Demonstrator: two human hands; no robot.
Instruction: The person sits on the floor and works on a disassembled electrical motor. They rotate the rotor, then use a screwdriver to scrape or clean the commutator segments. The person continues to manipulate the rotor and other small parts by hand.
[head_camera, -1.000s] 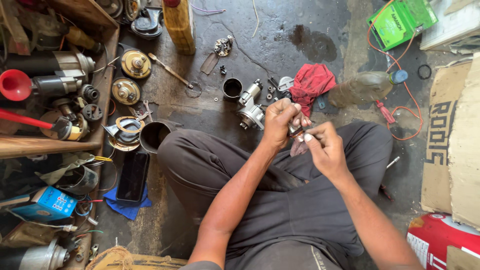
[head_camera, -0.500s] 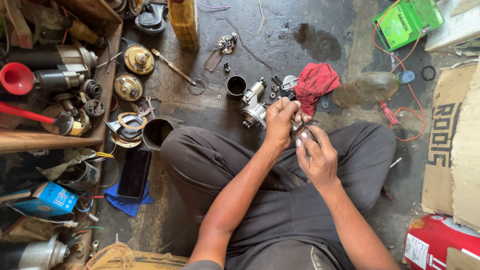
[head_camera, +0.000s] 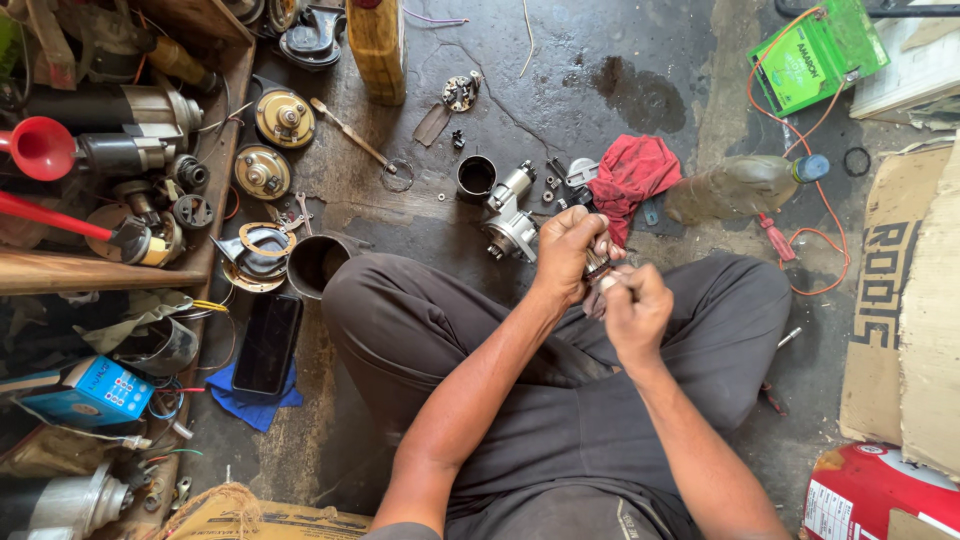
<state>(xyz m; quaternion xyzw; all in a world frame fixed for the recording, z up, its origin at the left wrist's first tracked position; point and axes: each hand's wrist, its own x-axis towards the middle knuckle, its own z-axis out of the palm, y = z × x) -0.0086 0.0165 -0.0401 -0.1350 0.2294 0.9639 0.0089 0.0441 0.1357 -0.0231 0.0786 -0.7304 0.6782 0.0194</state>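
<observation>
I sit cross-legged on a stained concrete floor. My left hand (head_camera: 568, 250) is closed around a small metal motor part (head_camera: 598, 266), held above my lap. My right hand (head_camera: 634, 308) pinches something small against that part; what it holds is hidden by the fingers. Just beyond my hands on the floor lie a silver starter motor housing (head_camera: 510, 225), a black cylinder (head_camera: 476, 176) and a crumpled red rag (head_camera: 636, 174).
A wooden shelf (head_camera: 90, 270) at the left holds motors, a red horn (head_camera: 38, 148) and round horn discs. A phone (head_camera: 268, 344) lies on blue cloth. A green battery (head_camera: 816, 56) with orange wires, a plastic bottle (head_camera: 742, 186), cardboard (head_camera: 910, 300) and a red can (head_camera: 872, 494) lie at the right.
My hands have shifted slightly nearer my lap, and my right hand has closed in tighter against the part held by my left hand.
</observation>
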